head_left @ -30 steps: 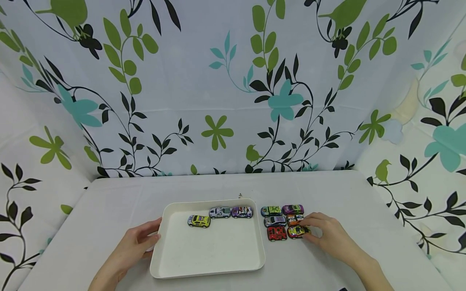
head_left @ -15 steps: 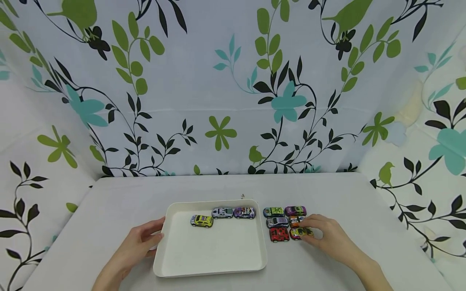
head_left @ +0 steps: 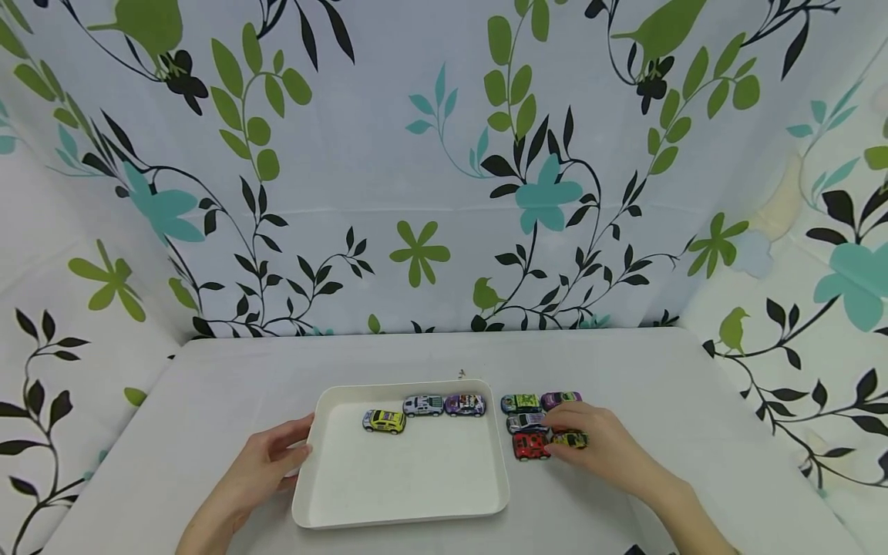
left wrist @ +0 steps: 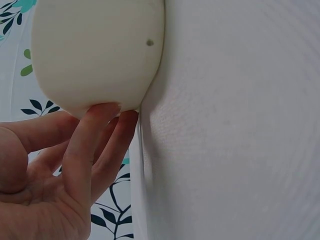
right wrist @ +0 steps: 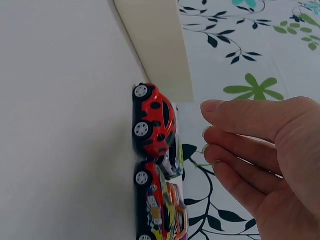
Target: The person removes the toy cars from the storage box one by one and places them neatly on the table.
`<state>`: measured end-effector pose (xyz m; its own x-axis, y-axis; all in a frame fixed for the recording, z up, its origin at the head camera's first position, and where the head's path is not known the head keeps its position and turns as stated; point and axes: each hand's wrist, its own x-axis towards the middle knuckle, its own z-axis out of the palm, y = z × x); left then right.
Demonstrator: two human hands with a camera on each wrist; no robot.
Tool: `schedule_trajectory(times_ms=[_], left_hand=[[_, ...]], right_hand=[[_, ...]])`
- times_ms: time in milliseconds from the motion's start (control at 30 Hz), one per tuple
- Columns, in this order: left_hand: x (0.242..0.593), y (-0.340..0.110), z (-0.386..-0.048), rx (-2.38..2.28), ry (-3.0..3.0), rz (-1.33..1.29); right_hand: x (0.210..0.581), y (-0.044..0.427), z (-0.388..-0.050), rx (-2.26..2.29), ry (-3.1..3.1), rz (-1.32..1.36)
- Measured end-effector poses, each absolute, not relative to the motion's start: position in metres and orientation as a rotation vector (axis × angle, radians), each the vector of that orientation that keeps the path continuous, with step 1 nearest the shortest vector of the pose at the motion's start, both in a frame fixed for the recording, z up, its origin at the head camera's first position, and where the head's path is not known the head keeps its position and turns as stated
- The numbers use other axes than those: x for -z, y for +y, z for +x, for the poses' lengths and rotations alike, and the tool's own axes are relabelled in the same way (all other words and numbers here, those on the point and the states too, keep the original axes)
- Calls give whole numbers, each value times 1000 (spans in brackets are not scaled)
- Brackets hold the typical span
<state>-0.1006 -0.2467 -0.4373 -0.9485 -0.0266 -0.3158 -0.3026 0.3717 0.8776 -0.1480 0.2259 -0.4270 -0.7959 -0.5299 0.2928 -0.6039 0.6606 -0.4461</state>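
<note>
Fingers of the right hand (head_left: 598,443) reach loosely over the cars outside the tray; the right wrist view shows a gap between them and the cars, so it grasps nothing. Nearest to it are a red car (head_left: 530,446) and a yellow-and-red car (head_left: 572,439). Behind the latter, an orange car (right wrist: 183,206) shows in the right wrist view; the hand hides it from the head camera. Further back stand a silver car (head_left: 525,422), a green car (head_left: 520,403) and a purple car (head_left: 557,398).

These six sit close together on the tabletop (head_left: 236,378), just beyond the right edge of the white tray (head_left: 409,478). Inside the tray are three more: a white car (head_left: 423,405) and a violet car (head_left: 465,405) along the far wall, and a yellow car (head_left: 384,421) slightly nearer the person. At the opposite end, the left hand (head_left: 253,466) holds the tray, bent fingers against its wall.

By my reading, the work is partway: a third of the visible cars are in, two thirds out. Which way they are going I cannot tell.
</note>
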Motion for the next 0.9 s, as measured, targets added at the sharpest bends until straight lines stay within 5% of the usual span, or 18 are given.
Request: schedule_trajectory(times_ms=[900], left_hand=[[437,-249,-102,-1614,2365,-256]], right_hand=[[397,128,-168,-819,-2796,1095]])
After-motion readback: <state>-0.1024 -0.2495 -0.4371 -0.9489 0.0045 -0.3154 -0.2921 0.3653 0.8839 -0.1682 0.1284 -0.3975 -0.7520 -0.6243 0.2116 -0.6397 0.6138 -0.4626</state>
